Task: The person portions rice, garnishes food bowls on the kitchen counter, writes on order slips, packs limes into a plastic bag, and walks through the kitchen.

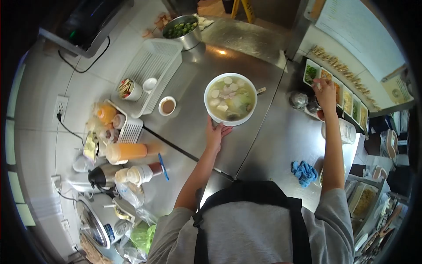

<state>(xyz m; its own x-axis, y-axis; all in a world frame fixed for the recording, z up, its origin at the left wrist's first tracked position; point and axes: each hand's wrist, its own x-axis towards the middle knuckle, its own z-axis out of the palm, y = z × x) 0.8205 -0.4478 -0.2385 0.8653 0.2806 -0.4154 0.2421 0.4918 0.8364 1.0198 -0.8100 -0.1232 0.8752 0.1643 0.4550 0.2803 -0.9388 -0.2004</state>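
Note:
A white bowl of soup [231,99] with pale round slices, leafy greens and a handle sticking out at its right stands on the steel counter. My left hand [216,134] touches the bowl's lower left rim, thumb and fingers apart. At the right, my right hand [324,92] reaches to the row of small white trays, beside the one with chopped greens [311,74]. Its fingertips are bent together, and what they hold, if anything, is too small to name. Just below it stand a dark metal container [314,105] and a foil-like round object [298,100].
A small cup of brown sauce [167,106] lies left of the bowl, near a white rack [154,61]. Behind is a pot of greens [181,33]. Sauce bottles [132,151] line the left; a blue cloth [304,173] lies right of my body.

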